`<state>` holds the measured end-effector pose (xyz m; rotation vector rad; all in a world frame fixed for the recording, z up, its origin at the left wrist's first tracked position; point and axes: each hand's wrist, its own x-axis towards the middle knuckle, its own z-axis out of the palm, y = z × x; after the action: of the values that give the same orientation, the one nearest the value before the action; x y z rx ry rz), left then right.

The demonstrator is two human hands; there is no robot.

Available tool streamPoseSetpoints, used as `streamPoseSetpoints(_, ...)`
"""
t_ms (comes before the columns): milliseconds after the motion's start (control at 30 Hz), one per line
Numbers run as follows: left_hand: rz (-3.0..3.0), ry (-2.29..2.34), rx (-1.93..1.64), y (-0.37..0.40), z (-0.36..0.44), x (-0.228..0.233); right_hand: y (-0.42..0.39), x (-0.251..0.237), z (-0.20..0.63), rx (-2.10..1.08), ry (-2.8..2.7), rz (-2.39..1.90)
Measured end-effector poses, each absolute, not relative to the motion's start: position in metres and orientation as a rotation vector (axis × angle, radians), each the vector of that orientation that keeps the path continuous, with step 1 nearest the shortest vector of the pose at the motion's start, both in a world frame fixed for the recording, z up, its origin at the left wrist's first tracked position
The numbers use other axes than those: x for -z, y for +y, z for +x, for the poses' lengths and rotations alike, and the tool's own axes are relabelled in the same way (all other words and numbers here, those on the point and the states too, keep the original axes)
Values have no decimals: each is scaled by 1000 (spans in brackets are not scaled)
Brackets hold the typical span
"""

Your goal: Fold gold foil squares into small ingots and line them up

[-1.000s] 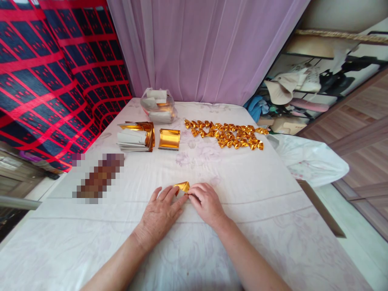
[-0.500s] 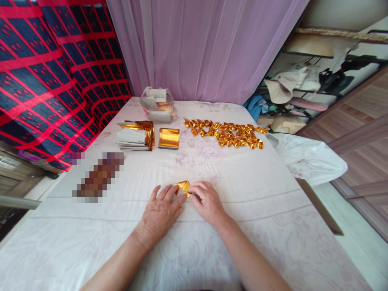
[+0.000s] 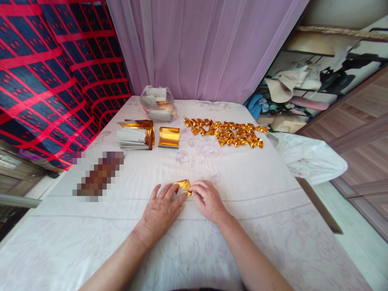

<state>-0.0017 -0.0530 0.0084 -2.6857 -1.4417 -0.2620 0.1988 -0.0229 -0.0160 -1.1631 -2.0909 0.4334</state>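
Note:
A piece of gold foil paper (image 3: 183, 185), partly folded, lies on the table between my two hands. My left hand (image 3: 162, 206) rests on the cloth with its outer fingers spread. Its index finger and thumb hold the paper at the left and lower edges. My right hand (image 3: 207, 200) has its fingers curled, pinching the paper's right corner between thumb and fingertips. My fingers hide parts of the paper's edges.
Farther back are a stack of foil sheets (image 3: 133, 137), a smaller gold stack (image 3: 169, 137) and a clear bag of sheets (image 3: 157, 107). Rows of folded gold pieces (image 3: 236, 131) lie at back right. A blurred-out object (image 3: 100, 176) is at left on the floral tablecloth (image 3: 254, 246).
Hardly anything differs. Both hands keep their places on the gold foil paper, and the whole view has shifted very slightly.

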Motion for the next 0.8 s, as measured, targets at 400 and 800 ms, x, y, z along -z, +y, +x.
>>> streamPoseSetpoints(400,-2709,-1461,222,-52,-2,-10,-23,17,195,-439,-2044,-1210)
streamPoseSetpoints(800,-2719,-1493,180,-51,-2,-9,-24,15,187,-383,-2074,-1313)
